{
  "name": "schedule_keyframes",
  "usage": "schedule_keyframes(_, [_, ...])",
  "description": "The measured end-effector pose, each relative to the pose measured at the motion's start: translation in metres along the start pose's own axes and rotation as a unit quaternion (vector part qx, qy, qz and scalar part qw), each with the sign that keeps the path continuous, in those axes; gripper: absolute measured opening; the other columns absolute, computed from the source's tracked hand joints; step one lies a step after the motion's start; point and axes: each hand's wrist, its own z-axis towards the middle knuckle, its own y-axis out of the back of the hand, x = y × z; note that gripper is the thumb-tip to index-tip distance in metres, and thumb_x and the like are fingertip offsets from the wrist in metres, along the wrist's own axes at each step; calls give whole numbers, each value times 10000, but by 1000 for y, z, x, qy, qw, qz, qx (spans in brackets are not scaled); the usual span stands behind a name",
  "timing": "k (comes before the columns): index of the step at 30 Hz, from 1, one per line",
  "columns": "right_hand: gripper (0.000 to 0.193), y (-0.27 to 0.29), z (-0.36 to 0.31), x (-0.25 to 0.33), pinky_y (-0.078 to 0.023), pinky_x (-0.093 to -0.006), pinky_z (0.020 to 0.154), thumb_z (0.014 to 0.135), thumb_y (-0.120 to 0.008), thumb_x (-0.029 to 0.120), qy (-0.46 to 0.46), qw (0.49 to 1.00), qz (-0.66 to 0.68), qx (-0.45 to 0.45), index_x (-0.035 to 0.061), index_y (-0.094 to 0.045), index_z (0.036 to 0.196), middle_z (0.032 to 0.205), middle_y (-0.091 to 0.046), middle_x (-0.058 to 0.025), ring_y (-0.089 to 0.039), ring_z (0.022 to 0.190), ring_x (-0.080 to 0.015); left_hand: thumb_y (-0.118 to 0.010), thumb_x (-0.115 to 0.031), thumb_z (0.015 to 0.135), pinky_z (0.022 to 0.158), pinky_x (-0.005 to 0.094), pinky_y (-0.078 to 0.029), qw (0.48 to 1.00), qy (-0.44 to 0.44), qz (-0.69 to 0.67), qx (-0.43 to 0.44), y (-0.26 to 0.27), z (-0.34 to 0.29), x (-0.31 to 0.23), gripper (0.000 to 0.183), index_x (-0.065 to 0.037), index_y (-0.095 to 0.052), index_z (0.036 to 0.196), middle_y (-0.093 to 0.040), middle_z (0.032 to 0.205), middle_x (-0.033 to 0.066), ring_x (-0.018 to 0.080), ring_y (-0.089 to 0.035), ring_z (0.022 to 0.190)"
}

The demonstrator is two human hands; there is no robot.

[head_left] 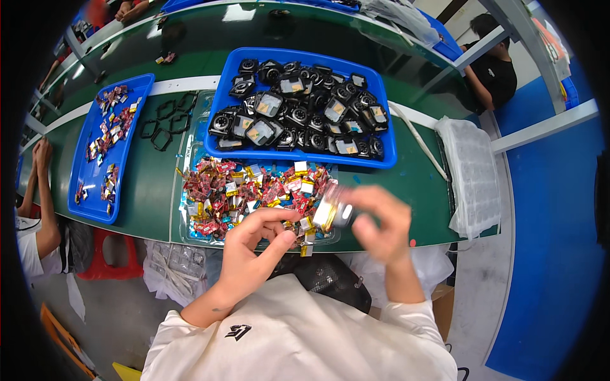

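Observation:
My right hand (383, 222), smeared by motion, is pinched on a small battery with yellow tape (326, 212) and a dark part beside it; the blur hides its details. To its left my left hand (254, 246) is curved, its thumb and forefinger apart, and nothing shows between them. Both hands are above the near edge of a clear plastic tray (184, 232). A heap of small silver batteries with red circuit boards (238, 190) fills that tray, with yellow tape and blue bits among them.
Behind the heap stands a blue tray (389, 149) of black watch housings (297, 114). Farther left is another blue tray (79, 206) with loose battery pieces. Black frames (164, 124) lie between them. White moulded trays (469, 178) are stacked right. Other people sit nearby.

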Motion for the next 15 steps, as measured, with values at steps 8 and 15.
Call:
schedule_keyframes(8, [391,89,97,-164,-435,-419,895,894,-502,359,-176,902,-353,-174,113,-586,1186,1057,-650,-150,-574,1047,-330,-605,-13,857,741,229,-469,998,-58,16,-3,5,-11,4,220,25,-600,1073,-621,1089,121,93,-579,820])
schedule_keyframes(15, [507,114,114,-253,-413,-471,931,884,-443,476,-362,834,-400,-115,146,-545,1254,1151,-630,-143,-552,1121,-345,-448,-44,952,664,242,-498,997,-60,-41,-7,8,-11,-1,252,26,-451,1194,-584,1121,182,128,-607,735])
